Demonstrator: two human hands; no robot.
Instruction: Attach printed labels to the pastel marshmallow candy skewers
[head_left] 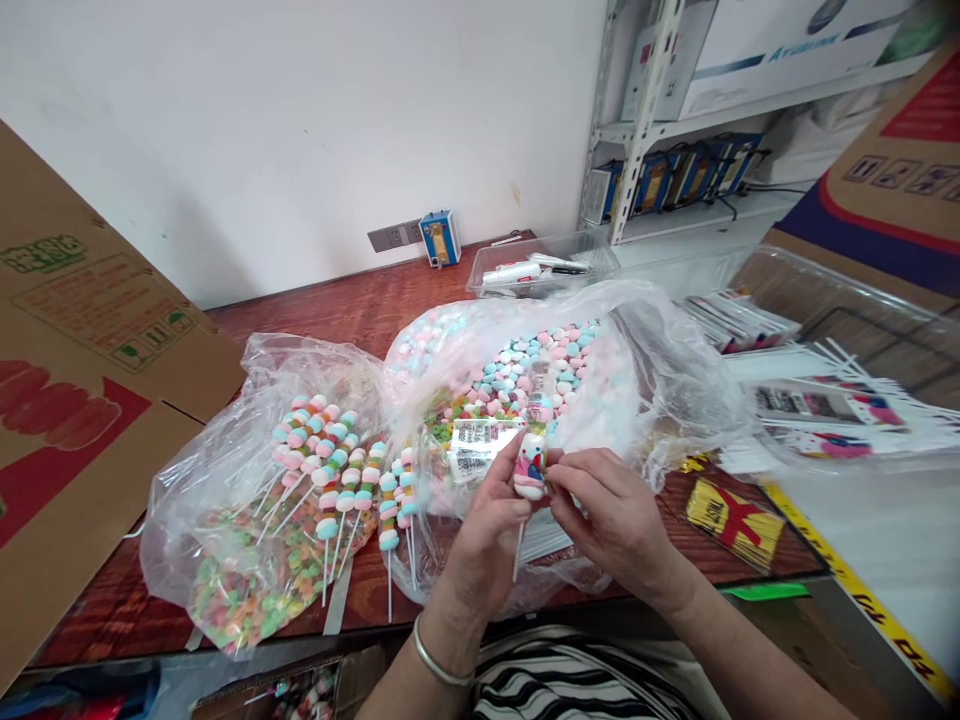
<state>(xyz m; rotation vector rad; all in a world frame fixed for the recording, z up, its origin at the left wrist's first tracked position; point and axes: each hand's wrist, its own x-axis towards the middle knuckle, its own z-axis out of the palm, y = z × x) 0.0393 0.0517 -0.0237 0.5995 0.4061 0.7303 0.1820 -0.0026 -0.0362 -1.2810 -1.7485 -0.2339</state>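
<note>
Between my hands is a marshmallow skewer in a printed clear wrapper (pixel 531 468), its white stick pointing down. My left hand (pixel 484 535), with a bangle at the wrist, grips the wrapper from the left. My right hand (pixel 611 505) pinches at the wrapper's right edge; its fingertips are partly hidden. Just behind lies an open plastic bag of pink, white and blue marshmallows (pixel 517 365), with a printed label (pixel 480 445) in front. Finished-looking marshmallow skewers (pixel 326 450) lie on a bag of gummy candies (pixel 251 585) to the left.
Cardboard boxes stand at left (pixel 90 350) and right (pixel 870 190). A clear bin (pixel 480 265) holds white tubes at the back. Printed wrappers and white sticks fill a clear tray (pixel 832 415) on the right. A yellow twist-tie bundle (pixel 735 522) lies near the table's edge.
</note>
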